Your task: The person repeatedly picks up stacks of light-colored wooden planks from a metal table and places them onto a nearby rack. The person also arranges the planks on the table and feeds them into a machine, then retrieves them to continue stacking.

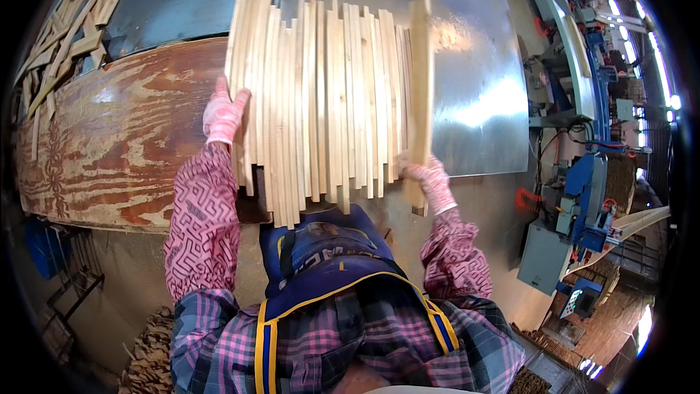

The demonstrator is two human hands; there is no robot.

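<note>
A row of pale wooden strips (321, 95) lies side by side in front of me, their ends uneven at top and bottom. My left hand (224, 113), in a pink and white glove, rests against the row's left side with its fingers stretched out and thumb apart. At the right side stands a wider wooden board (421, 80), parallel to the strips. My right hand (429, 179), gloved alike, has its fingers around the lower part of this board. Some of those fingers are blurred or hidden by the wood.
A reddish wood-grained panel (131, 138) is on the left, with a heap of loose sticks (73, 36) beyond it. To the right is a shiny metal tabletop (481, 73) with sawdust. Blue and grey machinery (583, 197) stands farther right. Stacked wood (149, 350) sits at lower left.
</note>
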